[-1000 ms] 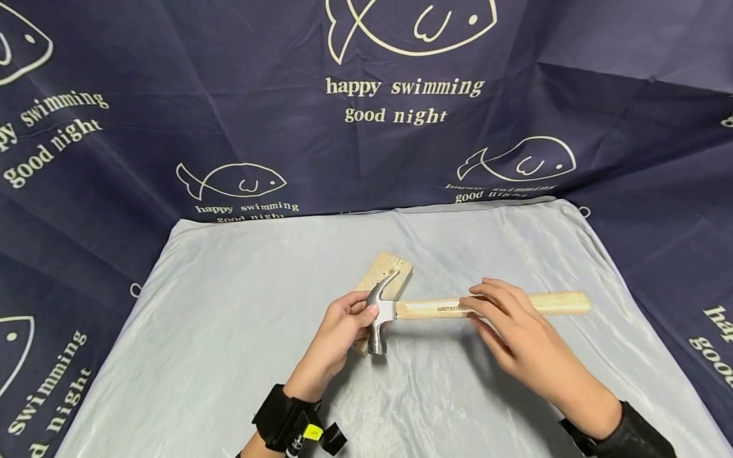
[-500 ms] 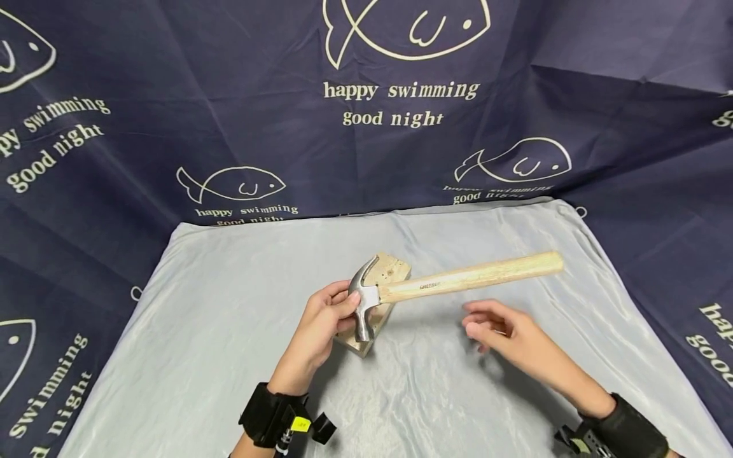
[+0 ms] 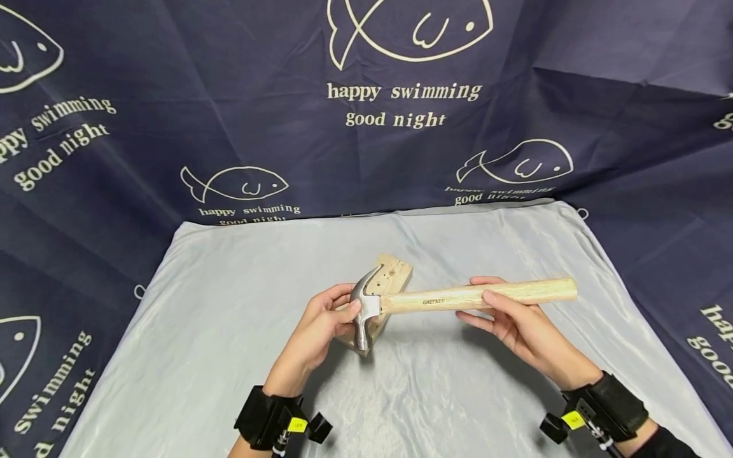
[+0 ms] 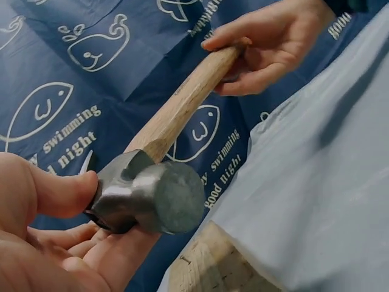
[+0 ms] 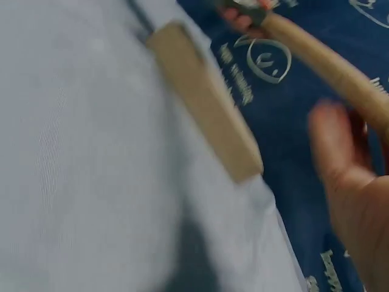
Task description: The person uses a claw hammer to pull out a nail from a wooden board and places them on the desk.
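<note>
A claw hammer (image 3: pixel 426 300) with a steel head and pale wooden handle is held roughly level above the table, its claw pointing away. My left hand (image 3: pixel 317 331) pinches the steel head (image 4: pixel 146 191) between thumb and fingers. At the handle's other half, my right hand (image 3: pixel 523 327) has its thumb across the front and fingers behind and below, holding it lightly. Underneath the hammer head lies a wooden block (image 3: pixel 395 270), partly hidden by the head and left hand. A small nail (image 4: pixel 185 259) shows at the block in the left wrist view.
The table is covered with a pale grey-blue cloth (image 3: pixel 229 318). Behind it and along the sides hangs a dark blue curtain (image 3: pixel 315 146) with white fish and lettering. Both wrists wear black straps (image 3: pixel 266 416) with small cameras.
The right hand left the handle, dropped below it with the fingers curled, then came back up to hold it from the front. The hammer shifted left, its handle tilting up and then levelling.
</note>
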A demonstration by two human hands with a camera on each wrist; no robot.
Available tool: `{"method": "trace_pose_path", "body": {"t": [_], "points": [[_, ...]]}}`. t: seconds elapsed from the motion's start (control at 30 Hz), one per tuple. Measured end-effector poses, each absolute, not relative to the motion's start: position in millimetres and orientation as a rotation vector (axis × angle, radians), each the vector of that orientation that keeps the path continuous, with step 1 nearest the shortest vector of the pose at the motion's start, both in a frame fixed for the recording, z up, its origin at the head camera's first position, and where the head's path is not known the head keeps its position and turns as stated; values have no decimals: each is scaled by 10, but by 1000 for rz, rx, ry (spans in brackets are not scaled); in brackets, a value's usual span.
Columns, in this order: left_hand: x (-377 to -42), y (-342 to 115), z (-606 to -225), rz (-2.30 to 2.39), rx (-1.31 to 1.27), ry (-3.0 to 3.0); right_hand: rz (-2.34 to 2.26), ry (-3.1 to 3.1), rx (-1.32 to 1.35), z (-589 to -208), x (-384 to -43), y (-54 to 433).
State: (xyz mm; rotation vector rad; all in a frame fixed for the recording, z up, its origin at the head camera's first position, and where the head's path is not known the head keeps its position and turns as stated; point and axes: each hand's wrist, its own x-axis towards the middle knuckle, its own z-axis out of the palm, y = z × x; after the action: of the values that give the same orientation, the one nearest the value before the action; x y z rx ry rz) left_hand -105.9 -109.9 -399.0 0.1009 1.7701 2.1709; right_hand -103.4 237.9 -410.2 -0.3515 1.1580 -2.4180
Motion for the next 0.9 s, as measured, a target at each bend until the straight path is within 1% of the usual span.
{"method": "trace_pose_path", "body": {"t": [0.17, 0.33, 0.6, 0.9], "points": [[-1049, -1088, -4046, 2152, 93, 1775, -2481, 1056, -82, -4020, -1015, 2308], [-1037, -1085, -4075, 2122, 53, 1875, -2486, 1114, -3, -3963, -1019, 2233], [-1059, -990, -4112, 2032, -55, 2066, -2429, 1382, 63, -3756, -1124, 2098], [-1118, -928, -4084, 2044, -7, 1953, -2282, 1762, -64, -3253, -1353, 1997]]}}
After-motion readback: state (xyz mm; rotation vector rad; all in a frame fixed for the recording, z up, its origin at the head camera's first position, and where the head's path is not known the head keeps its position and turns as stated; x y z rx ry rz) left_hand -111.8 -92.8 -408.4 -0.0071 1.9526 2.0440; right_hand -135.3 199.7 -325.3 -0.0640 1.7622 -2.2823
